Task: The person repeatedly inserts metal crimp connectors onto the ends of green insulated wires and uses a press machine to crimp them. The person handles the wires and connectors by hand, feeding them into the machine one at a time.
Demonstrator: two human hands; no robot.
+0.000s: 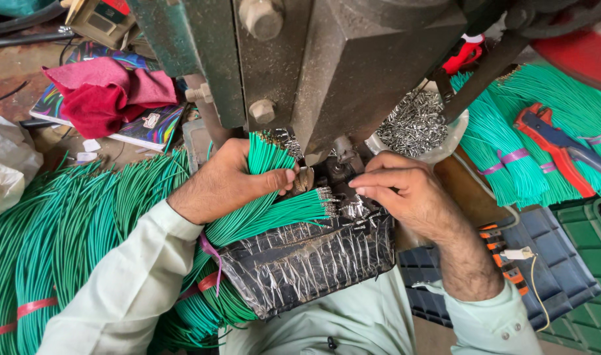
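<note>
- Nearest me: a black tray wrapped in clear film [307, 263], sitting under both wrists; I cannot tell what it holds.
- My left hand [231, 181] is clenched round a bundle of green wires [264, 207]. The bundle's long axis runs left to right, with its stripped ends [325, 197] fanned toward the press die.
- My right hand [405, 194] is the nearer one to those ends, lying just to their right. Its fingertips [363, 187] are pinched together at the die; whether they grip a wire I cannot tell.
- On the counter, left: loose green wire hanks [63, 230].
- Further back: the grey press body [353, 59].
- Behind the right hand: a clear bag of small metal terminals [415, 121].
- Far right: tied green wire bundles [511, 151] and a red-and-blue crimping tool [557, 141].
</note>
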